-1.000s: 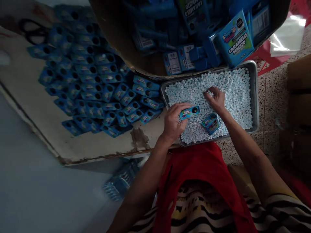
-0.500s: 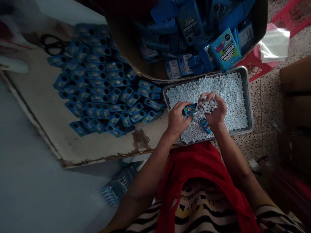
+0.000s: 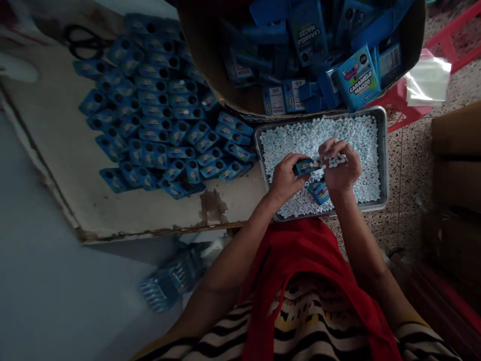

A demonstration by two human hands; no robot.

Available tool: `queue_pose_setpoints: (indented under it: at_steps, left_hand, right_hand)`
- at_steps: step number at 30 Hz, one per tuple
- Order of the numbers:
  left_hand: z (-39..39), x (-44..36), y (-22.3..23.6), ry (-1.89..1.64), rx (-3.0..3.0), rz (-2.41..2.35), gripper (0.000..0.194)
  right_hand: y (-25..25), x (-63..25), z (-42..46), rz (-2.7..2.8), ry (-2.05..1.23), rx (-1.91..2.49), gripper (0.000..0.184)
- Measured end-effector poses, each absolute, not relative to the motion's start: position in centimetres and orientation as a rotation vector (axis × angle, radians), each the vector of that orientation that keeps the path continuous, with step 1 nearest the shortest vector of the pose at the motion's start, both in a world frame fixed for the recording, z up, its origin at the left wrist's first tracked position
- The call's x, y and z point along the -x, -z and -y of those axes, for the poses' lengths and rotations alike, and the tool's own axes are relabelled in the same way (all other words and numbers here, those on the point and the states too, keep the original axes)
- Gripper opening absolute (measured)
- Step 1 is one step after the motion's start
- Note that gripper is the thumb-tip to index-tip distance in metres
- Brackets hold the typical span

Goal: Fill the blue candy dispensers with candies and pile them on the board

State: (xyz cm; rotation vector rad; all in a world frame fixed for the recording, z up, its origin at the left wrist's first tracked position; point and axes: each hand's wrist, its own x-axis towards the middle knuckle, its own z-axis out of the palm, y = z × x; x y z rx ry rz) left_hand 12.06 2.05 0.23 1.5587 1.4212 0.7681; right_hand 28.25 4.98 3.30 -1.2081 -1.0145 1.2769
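In the head view, the left forearm reaches up and inward from the bottom of the picture, and the left hand (image 3: 288,179) is over the left part of the metal tray (image 3: 383,173). Its fingers are closed around a small blue box (image 3: 303,167), gripping it with one end pointing towards the other hand. The right forearm rises from the lower right, leaning inward, and the right hand (image 3: 342,173) is above the middle of the tray with its palm showing. It is partly open, the fingers curled into a loose cup, and it holds some small white pieces (image 3: 336,160). A few more pieces lie between this hand and the end of the held box; whether the fingertips touch the box, I cannot tell.

Below the hands, the tray has a spread of pale blue and white pieces (image 3: 361,145). A second blue box (image 3: 318,191) rests on them, just beside the right hand and partly hidden by it. To the left, many blue boxes (image 3: 156,110) are packed close together on the table (image 3: 150,213), most with a dark round spot showing, and black-handled scissors (image 3: 84,44) lie near their upper left edge. Above the tray, a large carton (image 3: 240,111) holds more blue packs, one of them (image 3: 358,77) leaning at its edge with "CARAMELO MACIZO" on its front.
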Motion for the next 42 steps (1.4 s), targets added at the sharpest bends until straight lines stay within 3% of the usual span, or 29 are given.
queue_pose_setpoints:
  at_steps: [7, 13, 19, 24, 30, 37, 42]
  left_hand:
    - [-1.7, -12.1, -0.4, -0.817, -1.659, -1.403, 0.039]
    - [-2.3, -12.2, 2.2, -0.885, -1.329, -1.349, 0.038]
    - [-1.6, -14.2, 2.5, -0.887, -1.214, -1.290, 0.040]
    - [-1.4, -14.9, 0.9, -0.885, -1.368, -1.353, 0.039]
    - [-1.7, -14.9, -0.2, -0.842, -1.501, -1.388, 0.038]
    - [-1.8, -15.4, -0.7, -0.833, -1.579, -1.479, 0.039]
    - [-1.9, -14.3, -0.5, -0.852, -1.575, -1.479, 0.040]
  right_hand:
    - [-0.5, -30.3, -5.2, 0.619, -1.321, 1.196, 0.059]
    - [3.9, -35.9, -4.2, 0.237, -1.433, 1.325, 0.044]
    - [-0.8, -34.7, -3.0, 0.329, -1.490, 1.243, 0.033]
    - [-5.0, -31.3, -3.6, 0.478, -1.425, 1.080, 0.047]
    - [-3.9, -29.6, -4.1, 0.734, -1.281, 1.063, 0.046]
    - [-3.2, -28.7, -4.3, 0.671, -1.273, 1.126, 0.049]
    - [-2.1, -31.3, -4.6, 0.435, -1.298, 1.225, 0.034]
